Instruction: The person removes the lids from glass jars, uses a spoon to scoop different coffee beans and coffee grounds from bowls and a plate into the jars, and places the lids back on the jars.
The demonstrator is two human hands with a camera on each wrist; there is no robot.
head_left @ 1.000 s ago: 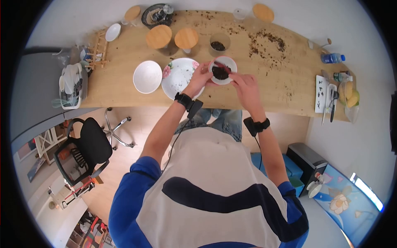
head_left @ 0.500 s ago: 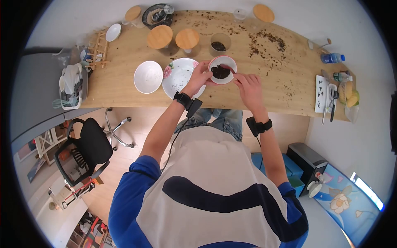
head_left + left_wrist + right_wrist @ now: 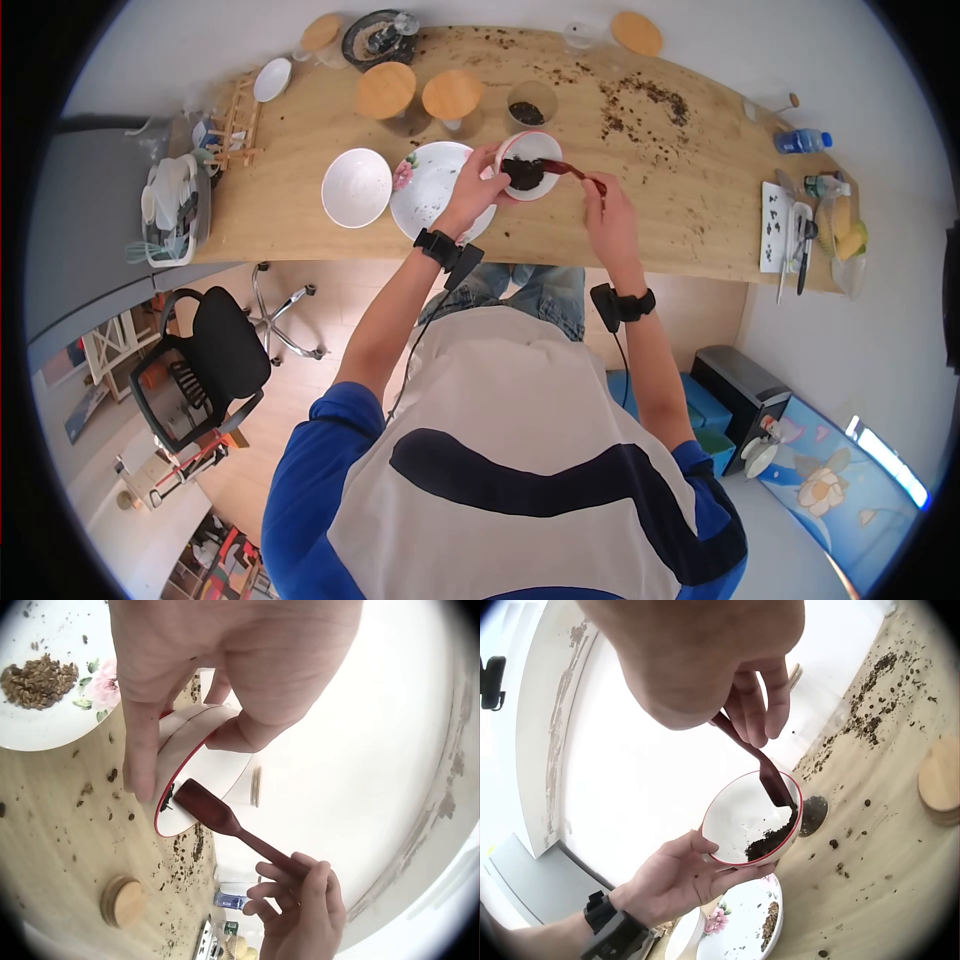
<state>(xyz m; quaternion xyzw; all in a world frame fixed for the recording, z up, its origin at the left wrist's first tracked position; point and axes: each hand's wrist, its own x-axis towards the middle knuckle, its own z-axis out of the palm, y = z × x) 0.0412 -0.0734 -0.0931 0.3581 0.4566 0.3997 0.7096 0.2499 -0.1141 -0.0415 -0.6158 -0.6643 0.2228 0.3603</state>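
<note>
My left hand grips a small white bowl with a red rim, thumb at the rim and fingers around its side. The bowl is tilted, and dark crumbly material lies along its lower side. Between the fingers of my right hand is the handle of a dark red scoop. Its blade reaches over the rim into the bowl, right at the dark material in the right wrist view. Left of the bowl, a flowered white plate holds a pile of brown grains.
Behind the bowl stands a glass jar with dark contents. Wooden-lidded jars, a black mortar and another white bowl stand to the left. Dark crumbs are scattered at the back right; a blue bottle stands beyond.
My right hand has drawn back from the bowl and lower, with more of the scoop's handle now showing. The bowl has shifted slightly left and tilted in my left hand.
</note>
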